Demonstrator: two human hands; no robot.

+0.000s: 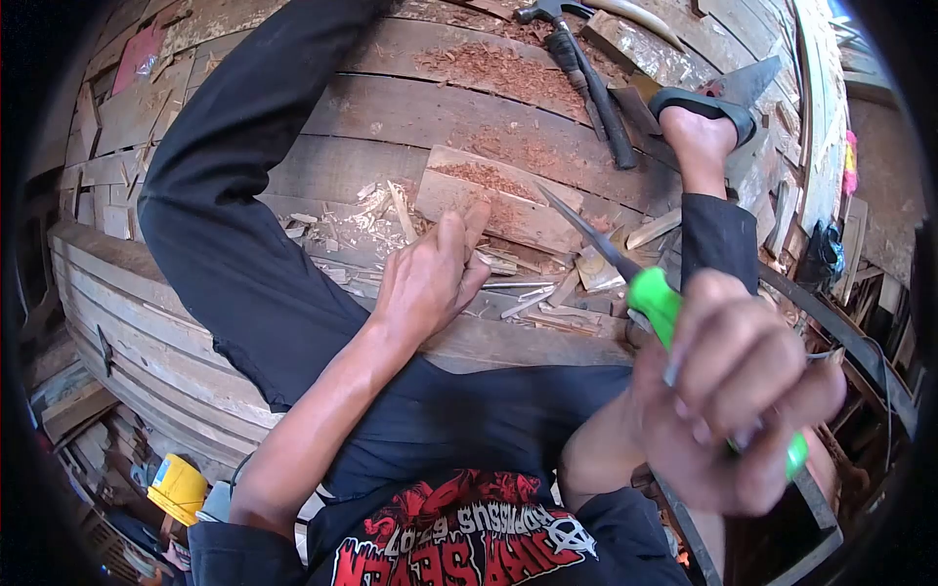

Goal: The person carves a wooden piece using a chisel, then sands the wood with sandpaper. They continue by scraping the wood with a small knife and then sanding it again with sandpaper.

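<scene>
My right hand (738, 391) is raised close to the camera at the right, somewhat blurred, with its fingers wrapped round the bright green handle of a slim tapered file (596, 234). The file's dark pointed blade slants up and left over the work area. Down at the left, my left hand (430, 269) is closed at the near left corner of a short wooden board (523, 217). Its index finger and thumb are at the board's edge; the other fingers are partly hidden. Reddish sawdust (489, 178) lies on the board.
A hammer (576, 63) and a dark bar (608, 112) lie on the plank floor (362, 107). A saw blade (750, 83) shows beside my sandalled foot (699, 132). Wood shavings (362, 220) and offcuts are scattered between my legs. A yellow container (178, 486) stands lower left.
</scene>
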